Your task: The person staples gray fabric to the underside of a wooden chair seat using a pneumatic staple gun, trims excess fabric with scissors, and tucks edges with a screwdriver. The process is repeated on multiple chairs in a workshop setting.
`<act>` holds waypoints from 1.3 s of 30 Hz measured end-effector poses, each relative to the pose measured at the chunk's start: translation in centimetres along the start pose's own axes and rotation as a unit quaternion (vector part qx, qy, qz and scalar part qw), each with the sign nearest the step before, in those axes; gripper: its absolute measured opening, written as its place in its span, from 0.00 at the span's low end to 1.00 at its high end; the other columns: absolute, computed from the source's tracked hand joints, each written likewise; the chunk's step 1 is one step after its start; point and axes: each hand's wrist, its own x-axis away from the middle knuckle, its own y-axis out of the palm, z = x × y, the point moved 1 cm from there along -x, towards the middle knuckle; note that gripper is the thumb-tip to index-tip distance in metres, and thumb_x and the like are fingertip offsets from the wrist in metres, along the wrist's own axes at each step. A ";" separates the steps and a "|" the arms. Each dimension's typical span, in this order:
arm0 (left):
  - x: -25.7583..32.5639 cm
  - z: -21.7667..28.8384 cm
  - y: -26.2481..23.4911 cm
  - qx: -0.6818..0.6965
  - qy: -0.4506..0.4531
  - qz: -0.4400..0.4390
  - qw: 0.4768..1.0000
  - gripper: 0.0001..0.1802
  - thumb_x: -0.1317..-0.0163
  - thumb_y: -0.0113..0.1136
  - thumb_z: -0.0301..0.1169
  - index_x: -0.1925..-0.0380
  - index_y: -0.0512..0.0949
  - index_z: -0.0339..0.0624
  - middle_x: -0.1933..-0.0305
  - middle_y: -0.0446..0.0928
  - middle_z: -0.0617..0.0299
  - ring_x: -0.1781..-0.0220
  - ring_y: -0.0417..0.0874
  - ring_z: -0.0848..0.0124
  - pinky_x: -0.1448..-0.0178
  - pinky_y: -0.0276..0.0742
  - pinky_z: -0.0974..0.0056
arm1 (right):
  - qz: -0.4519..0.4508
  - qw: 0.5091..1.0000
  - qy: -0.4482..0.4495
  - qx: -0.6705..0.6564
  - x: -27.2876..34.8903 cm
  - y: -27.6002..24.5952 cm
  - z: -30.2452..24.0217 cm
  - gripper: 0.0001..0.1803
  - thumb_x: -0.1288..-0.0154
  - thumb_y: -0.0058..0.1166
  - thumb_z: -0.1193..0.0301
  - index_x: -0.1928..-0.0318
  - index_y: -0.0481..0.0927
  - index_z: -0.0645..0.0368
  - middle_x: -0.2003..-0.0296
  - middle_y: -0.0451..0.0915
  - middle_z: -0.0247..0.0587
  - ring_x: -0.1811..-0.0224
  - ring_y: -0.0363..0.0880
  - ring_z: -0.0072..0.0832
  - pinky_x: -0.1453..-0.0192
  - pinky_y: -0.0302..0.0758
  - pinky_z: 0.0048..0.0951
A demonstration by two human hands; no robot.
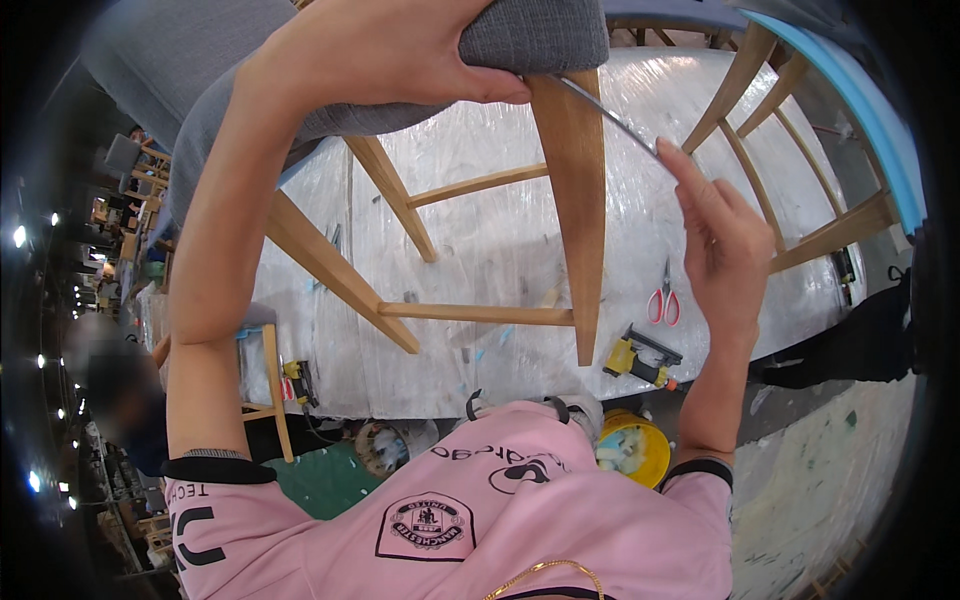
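A chair with a grey fabric seat (545, 38) and light wooden legs stands in front of me on the work table. My left hand (395, 50) is closed over the seat's near corner, its thumb pressed to the fabric edge beside the top of the front right leg (572, 180). Between the pinched fingers of my right hand (725, 225) is a thin, dark metal tool (618, 122), like a narrow blade or rod. Its far end meets the line where fabric and leg join; the exact tip is hard to see. Any handle is hidden in the palm.
Plastic film covers the table (470, 365). Red-handled scissors (664, 303) and a yellow-black staple gun (640, 358) lie right of the leg. Another wooden-legged chair (760, 190) with a light-blue edge stands at right. Below the table is a yellow bucket (655, 450) of scraps.
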 end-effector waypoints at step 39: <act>-8.7 -0.7 -1.0 0.070 0.093 -0.276 0.954 0.33 0.52 0.82 0.48 0.49 0.84 0.42 0.47 0.85 0.54 0.38 0.81 0.57 0.33 0.73 0.51 | -0.268 0.598 0.119 -0.746 7.4 4.1 4.3 0.29 0.21 0.51 0.73 0.23 0.65 0.58 0.79 0.70 0.29 0.83 0.68 0.15 0.77 0.68 0.21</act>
